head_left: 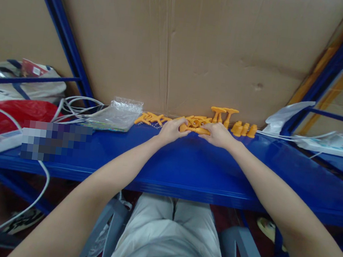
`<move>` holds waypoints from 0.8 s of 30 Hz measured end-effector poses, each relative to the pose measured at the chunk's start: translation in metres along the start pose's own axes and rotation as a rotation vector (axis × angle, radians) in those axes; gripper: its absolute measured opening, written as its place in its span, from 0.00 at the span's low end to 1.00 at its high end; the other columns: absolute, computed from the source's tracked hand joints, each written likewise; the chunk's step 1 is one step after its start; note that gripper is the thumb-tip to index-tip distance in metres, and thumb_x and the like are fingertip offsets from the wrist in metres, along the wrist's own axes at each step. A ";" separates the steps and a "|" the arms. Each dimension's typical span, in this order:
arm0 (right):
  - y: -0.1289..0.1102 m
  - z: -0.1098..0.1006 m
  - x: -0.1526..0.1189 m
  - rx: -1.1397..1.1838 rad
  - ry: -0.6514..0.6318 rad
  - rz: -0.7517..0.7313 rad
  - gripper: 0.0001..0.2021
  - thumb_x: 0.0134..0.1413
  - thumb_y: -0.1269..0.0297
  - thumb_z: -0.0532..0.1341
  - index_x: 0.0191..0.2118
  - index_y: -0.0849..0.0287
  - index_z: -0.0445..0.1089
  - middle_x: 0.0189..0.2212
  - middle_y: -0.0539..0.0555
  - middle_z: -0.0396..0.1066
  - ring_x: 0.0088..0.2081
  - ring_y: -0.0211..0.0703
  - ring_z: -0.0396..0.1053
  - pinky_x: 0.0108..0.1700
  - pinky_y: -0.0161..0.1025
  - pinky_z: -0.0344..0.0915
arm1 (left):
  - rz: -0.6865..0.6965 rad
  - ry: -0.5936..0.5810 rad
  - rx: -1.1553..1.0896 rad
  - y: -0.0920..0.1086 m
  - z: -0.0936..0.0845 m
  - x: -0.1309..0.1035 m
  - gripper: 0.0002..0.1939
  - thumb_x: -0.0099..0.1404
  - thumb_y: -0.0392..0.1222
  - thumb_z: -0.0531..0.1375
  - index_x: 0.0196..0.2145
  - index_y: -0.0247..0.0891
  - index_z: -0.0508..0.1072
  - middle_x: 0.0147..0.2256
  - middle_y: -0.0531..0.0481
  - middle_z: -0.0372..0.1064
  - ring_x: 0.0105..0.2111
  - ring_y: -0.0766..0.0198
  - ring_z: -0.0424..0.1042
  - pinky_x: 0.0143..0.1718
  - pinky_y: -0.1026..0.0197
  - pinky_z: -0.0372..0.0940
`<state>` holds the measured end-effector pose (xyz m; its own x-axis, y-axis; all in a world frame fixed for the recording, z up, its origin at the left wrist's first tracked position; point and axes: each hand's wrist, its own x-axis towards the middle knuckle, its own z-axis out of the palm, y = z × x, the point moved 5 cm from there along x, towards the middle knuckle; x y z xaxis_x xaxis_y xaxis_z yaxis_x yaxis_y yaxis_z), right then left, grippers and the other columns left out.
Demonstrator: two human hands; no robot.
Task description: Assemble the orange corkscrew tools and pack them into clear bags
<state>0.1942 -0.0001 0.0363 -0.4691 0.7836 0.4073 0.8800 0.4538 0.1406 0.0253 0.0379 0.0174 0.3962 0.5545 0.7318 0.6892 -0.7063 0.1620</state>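
Orange pieces (195, 129) between the 2 hands (172, 132) (219, 135)

A glossy blue worktop (173, 166) spreads in front of and beside the fingers (177, 124), which are among orange pieces (195, 123) near its back edge. Left of the fingers lie orange branching pieces (149, 118), a clear plastic bag (114, 115) and white cables (71, 107). To the right stand orange thimble-shaped pieces (237, 129).

Soft light falls on the blue tabletop (170, 165); beneath it is dim. Clear plastic (127, 106) glints, and pixelation masks a left-hand patch (55, 140).
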 end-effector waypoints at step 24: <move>-0.013 -0.004 0.001 -0.235 0.126 -0.119 0.17 0.63 0.71 0.51 0.50 0.69 0.72 0.40 0.68 0.76 0.44 0.55 0.69 0.46 0.45 0.50 | -0.249 -0.049 -0.467 -0.014 0.014 0.001 0.15 0.56 0.48 0.67 0.32 0.38 0.67 0.19 0.60 0.59 0.19 0.71 0.59 0.21 0.67 0.51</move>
<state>0.1824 -0.0074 0.0387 -0.5702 0.6651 0.4822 0.8193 0.4173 0.3933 0.0242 0.0546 0.0066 0.2906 0.7423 0.6038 0.4267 -0.6653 0.6126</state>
